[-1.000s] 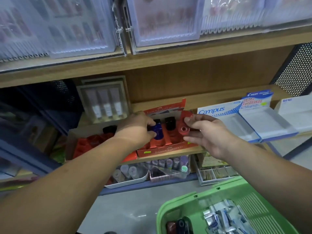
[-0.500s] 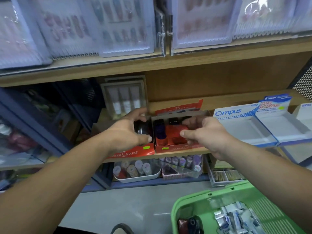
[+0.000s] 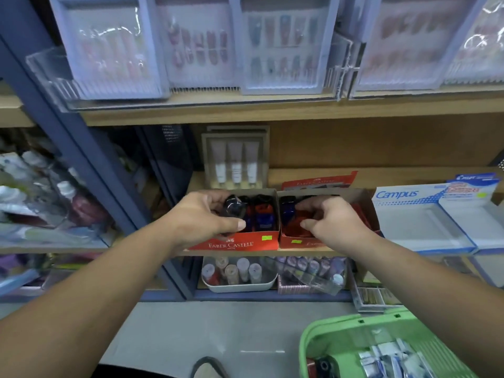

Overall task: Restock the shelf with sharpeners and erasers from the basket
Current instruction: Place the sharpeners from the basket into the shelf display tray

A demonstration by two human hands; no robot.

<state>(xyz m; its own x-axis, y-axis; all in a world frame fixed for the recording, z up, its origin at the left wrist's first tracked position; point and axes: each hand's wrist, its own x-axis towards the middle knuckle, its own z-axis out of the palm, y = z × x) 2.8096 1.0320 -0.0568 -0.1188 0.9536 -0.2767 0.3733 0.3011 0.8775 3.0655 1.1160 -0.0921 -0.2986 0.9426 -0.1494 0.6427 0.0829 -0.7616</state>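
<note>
Placing step: my left hand point(image 3: 201, 216) pinches a black sharpener point(image 3: 234, 207) over the left box point(image 3: 245, 242) at the front edge of the shelf point(image 3: 300, 252) — right hand point(image 3: 335, 222) curls into the right box point(image 3: 291, 242), grasp unclear. Next: seat it.

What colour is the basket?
The basket is light green, shown best in the head view.
</note>
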